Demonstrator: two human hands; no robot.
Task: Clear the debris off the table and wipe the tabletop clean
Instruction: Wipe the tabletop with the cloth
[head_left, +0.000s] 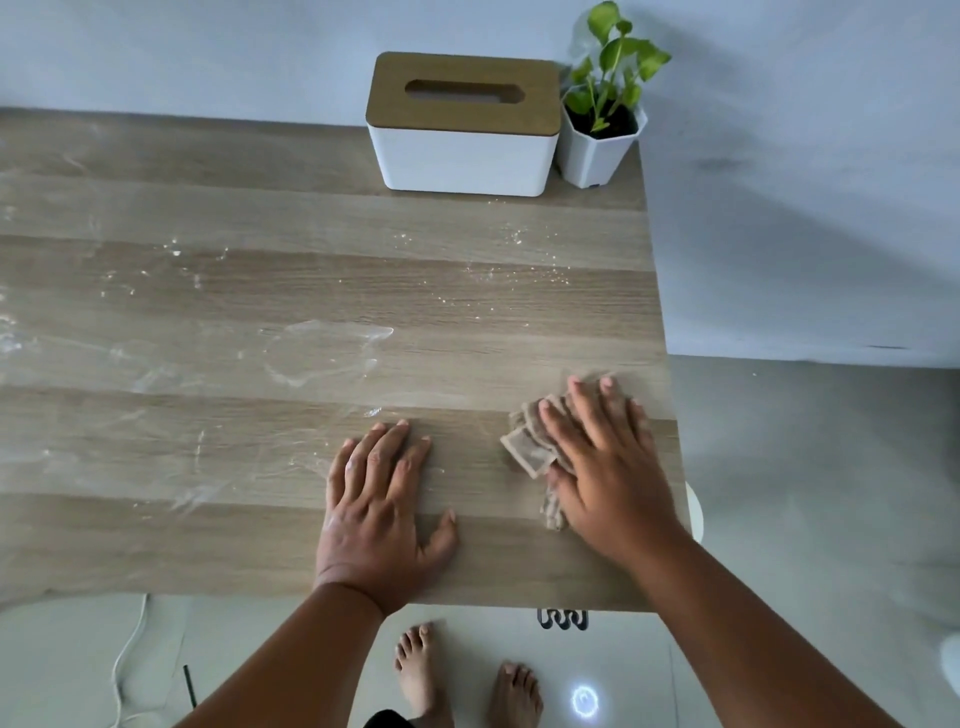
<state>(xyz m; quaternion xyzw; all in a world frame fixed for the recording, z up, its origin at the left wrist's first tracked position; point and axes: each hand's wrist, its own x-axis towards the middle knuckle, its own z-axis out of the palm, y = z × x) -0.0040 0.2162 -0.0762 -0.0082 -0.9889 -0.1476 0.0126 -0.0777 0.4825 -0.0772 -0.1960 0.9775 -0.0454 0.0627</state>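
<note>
A white tissue box (464, 150) with a brown wooden lid stands at the far right, and just to its right is a small green plant (613, 62) in a white faceted pot (595, 156), the two nearly touching. Behind both rises a pale blue wall (208, 52). On the grey floor (810, 467) a white cable (127, 654) runs at the near left, and two bare feet (415, 670) show near the middle.

Single head view, looking steeply down and forward over table (311, 312) near edge toward back wall (208, 52); close range.
</note>
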